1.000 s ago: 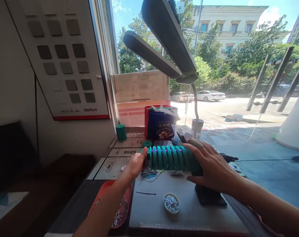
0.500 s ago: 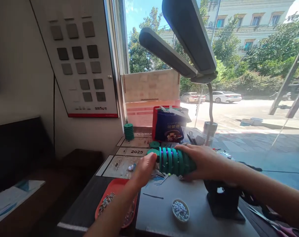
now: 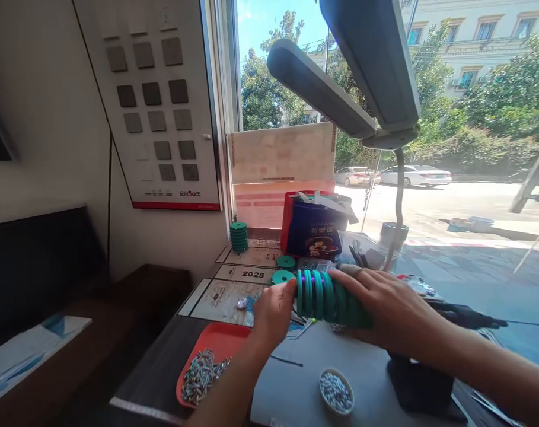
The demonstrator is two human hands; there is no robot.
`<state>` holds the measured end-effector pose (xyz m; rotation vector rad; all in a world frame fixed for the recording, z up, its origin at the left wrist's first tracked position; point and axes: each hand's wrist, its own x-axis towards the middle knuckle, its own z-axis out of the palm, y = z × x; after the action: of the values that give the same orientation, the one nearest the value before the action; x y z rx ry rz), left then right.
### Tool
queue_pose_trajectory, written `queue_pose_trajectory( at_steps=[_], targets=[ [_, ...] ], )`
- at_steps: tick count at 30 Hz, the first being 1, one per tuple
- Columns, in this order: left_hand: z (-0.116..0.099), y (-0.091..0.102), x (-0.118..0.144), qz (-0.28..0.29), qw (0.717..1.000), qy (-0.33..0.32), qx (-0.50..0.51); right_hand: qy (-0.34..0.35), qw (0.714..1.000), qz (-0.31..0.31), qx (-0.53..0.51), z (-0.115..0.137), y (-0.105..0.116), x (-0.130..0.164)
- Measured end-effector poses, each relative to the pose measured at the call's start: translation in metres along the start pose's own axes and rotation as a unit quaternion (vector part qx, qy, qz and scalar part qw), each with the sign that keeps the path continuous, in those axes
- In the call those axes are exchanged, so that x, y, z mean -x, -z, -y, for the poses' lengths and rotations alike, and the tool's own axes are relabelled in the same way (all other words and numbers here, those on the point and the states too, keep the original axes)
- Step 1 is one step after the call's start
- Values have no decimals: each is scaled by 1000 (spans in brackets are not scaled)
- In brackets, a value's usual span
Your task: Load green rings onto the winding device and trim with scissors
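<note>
dark tabletop (image 3: 162, 379) by a big window fills the lower view, with a pale grey mat (image 3: 296, 397) laid over its nearer part. closest of all, below and between the two forearms, a small white dish of pale beads (image 3: 336, 391) sits on the mat. left of the left forearm lies an orange tray (image 3: 216, 344) with a heap of small silvery pieces (image 3: 200, 372) in it. under the right wrist stands a black base (image 3: 423, 385).

left hand (image 3: 274, 313) is closed loosely, its fingers pressed against the left end of a row of teal rings (image 3: 327, 296). right hand (image 3: 391, 308) lies spread over the top and right part of the same row, fingers curved around it and gripping it, so the row is held lying sideways between both hands, just above the mat. thin purple bands show between some rings.

just beyond the left hand, two loose teal discs (image 3: 283, 270) rest on printed sheets, one marked 2025 (image 3: 253, 274). farther off, near the window frame, a short stack of teal discs (image 3: 239, 236) stands upright. beyond the right hand sits a red and blue bag (image 3: 314, 224), and a grey lamp (image 3: 367, 77) arches overhead from a cup-like base (image 3: 392, 237). outside, parked cars, trees and a pale building show.
</note>
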<state>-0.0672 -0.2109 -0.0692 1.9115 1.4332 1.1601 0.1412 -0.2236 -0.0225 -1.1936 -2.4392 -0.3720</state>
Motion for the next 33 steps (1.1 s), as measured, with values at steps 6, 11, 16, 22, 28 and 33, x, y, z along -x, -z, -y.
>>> queue_pose_trajectory(
  at_steps=[6, 11, 16, 22, 28, 33],
  targets=[
    [1, -5, 3, -5, 999, -32, 27, -3, 965, 180, -190, -19, 8, -18],
    [0, -3, 5, -1, 999, -3, 35, -34, 991, 94, -88, -10, 5, -9],
    [-1, -11, 2, -17, 998, 22, 49, -32, 999, 30, -16, -1, -1, 1],
    [-1, -7, 2, -14, 999, 5, 45, -53, 986, 122, -99, -12, 7, -9],
    [-4, -8, -2, -25, 999, 9, 42, -26, 999, -10, -19, -1, -4, 3],
    [-2, -12, -1, -45, 998, -11, 48, -42, 961, 190, -199, -19, 15, -20]
  ],
)
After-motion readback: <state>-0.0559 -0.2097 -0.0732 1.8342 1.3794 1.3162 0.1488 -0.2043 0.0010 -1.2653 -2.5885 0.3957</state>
